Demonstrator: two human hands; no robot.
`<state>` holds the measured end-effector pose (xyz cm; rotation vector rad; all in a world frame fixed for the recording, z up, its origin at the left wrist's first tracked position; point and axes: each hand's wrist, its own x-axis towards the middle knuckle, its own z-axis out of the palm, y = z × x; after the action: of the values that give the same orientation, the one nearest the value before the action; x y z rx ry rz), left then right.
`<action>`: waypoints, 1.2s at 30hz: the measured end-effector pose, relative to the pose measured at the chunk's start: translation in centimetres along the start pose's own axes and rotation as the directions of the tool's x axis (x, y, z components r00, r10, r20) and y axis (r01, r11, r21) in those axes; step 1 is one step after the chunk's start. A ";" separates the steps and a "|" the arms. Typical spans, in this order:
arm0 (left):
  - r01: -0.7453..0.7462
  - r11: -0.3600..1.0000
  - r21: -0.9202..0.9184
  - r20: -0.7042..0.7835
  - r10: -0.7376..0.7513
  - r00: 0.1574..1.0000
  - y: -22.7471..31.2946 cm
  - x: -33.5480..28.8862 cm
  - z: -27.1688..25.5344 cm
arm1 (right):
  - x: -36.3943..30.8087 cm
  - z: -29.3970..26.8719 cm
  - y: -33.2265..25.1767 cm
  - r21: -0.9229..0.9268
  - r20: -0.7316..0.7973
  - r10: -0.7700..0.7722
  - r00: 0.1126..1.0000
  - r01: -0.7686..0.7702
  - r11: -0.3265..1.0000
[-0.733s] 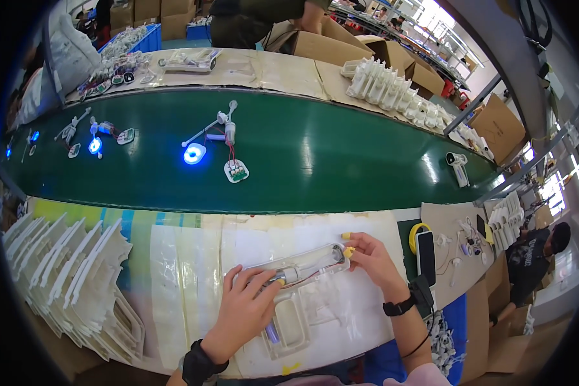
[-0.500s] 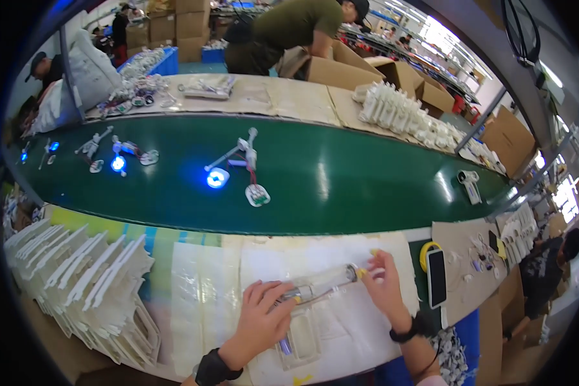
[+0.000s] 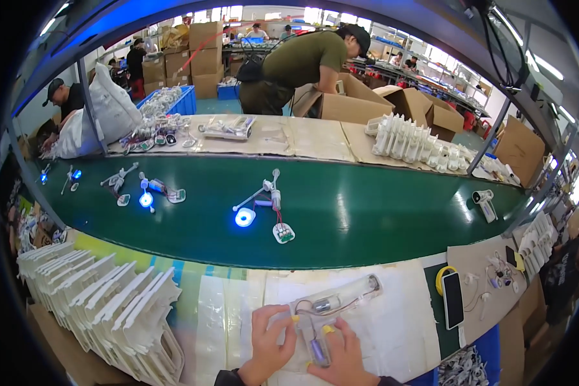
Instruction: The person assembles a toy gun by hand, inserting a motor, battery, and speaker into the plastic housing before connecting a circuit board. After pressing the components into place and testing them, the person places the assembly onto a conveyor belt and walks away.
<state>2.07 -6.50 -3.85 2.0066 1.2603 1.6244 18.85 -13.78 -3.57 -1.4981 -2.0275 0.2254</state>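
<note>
"Where's the piece?"

"The clear housing? On the worktop, its handle between the hands, its long barrel slanting away to the right. Thin, smooth plastic, I'd guess: light, stiff, a bit slippery, liable to crack if squeezed."

"And the grip?"

"The right hand is curled about the handle. The left hand has its fingertips at the handle's other edge; whether they pinch, I cannot tell."

"Where would you hold it?"

"By the outer walls, clear of the motor and the purple cylinder. Those wires look soft (just the sort to snag a finger)."

"What else is close?"

"White panels crowd the left side. On the right, a phone lies near a yellow ring. Beyond the worktop's far edge, the green belt carries a wired assembly with its blue light glowing."
</note>
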 end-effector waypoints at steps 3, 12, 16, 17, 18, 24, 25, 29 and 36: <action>0.010 1.000 0.004 0.038 -0.010 0.999 -0.1 -0.3 0.2 | 3.1 -0.7 4.8 0.033 0.020 0.044 0.999 -0.044 0.998; 0.088 0.994 0.067 0.154 -0.098 0.983 -1.4 -1.3 0.3 | 16.4 -1.6 21.2 0.010 -0.130 0.000 0.991 0.001 1.000; 0.091 0.993 0.081 0.220 -0.106 0.970 -1.4 -1.4 0.5 | 20.6 -2.5 25.5 0.022 -0.096 0.024 0.995 -0.022 1.000; 0.068 0.997 0.034 0.249 -0.074 0.966 -1.5 -1.0 0.9 | 20.6 -3.0 28.9 -0.176 -0.134 -0.027 0.991 0.003 0.984; 0.078 0.994 0.072 0.238 -0.093 0.967 -2.0 -1.0 0.9 | 21.0 -2.4 28.6 -0.334 -0.203 0.022 0.979 -0.090 0.938; 0.205 0.968 0.147 0.192 -0.232 0.954 -4.4 -1.4 1.5 | 22.7 3.3 19.1 -0.115 -0.184 -0.219 0.958 0.200 0.973; 0.185 0.966 0.179 0.211 -0.221 0.952 -4.1 -1.1 1.8 | 23.1 5.0 17.3 -0.088 -0.152 -0.273 0.950 0.262 0.961; 0.084 0.960 0.266 0.305 -0.167 0.938 -3.6 -0.8 2.2 | 24.9 9.7 11.8 -0.028 -0.145 -0.093 0.985 0.090 0.996; 0.101 0.982 0.159 0.335 -0.150 0.930 -4.0 -1.2 1.3 | 28.5 9.5 10.7 -0.136 0.127 -0.039 0.991 0.056 0.989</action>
<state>1.44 -4.65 -7.77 2.1240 1.3616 1.0900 17.09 17.95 -5.93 -1.5516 -2.2149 0.1639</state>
